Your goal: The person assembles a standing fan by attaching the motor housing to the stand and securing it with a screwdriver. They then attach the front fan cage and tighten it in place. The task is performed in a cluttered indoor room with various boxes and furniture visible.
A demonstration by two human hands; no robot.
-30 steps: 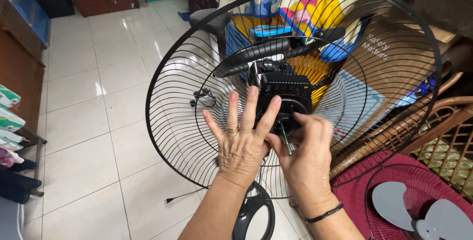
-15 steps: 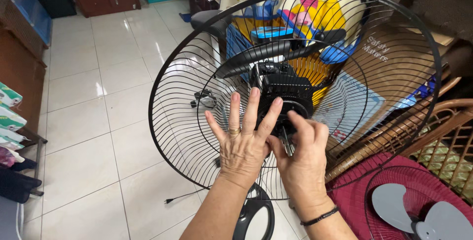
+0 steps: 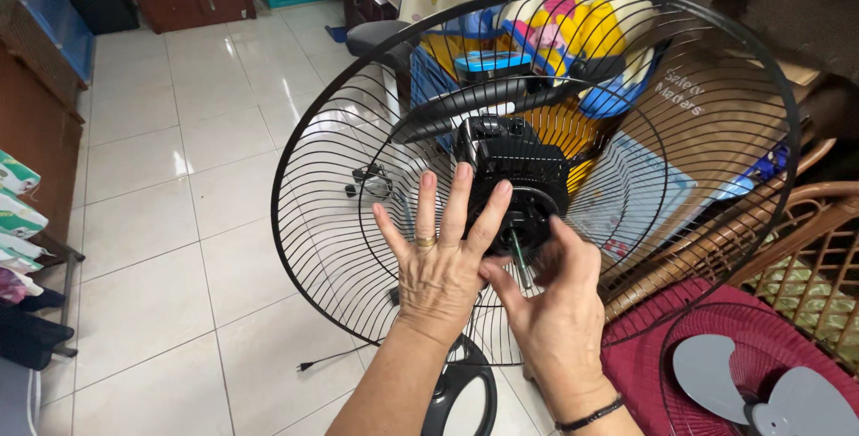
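1. Left hand (image 3: 440,261): laid flat against the rear fan guard (image 3: 340,114), fingers spread wide apart and pointing to 12 o'clock, clamped on nothing. Judged a bracing hold, keeping the guard from turning or tipping.
2. Right hand (image 3: 555,297): at 3 o'clock of the left hand, touching it at the thumb side. Fingers curled together towards the motor shaft (image 3: 519,252); whether they actually pinch the shaft or a part at its base cannot be told.
3. Motor housing (image 3: 510,163): black, at the guard's centre, at 12 o'clock of both hands. The shaft stands bare, with no blade mounted.
4. Grey fan blade (image 3: 769,391): lying inside a second guard at 4 o'clock, well apart from the hands, on a dark red cloth (image 3: 644,346).
5. Fan base (image 3: 461,391): black, directly at 6 o'clock below the hands, on the tiled floor (image 3: 161,203).
6. Wicker chair (image 3: 805,248): at 3 o'clock, behind the guard's rim.
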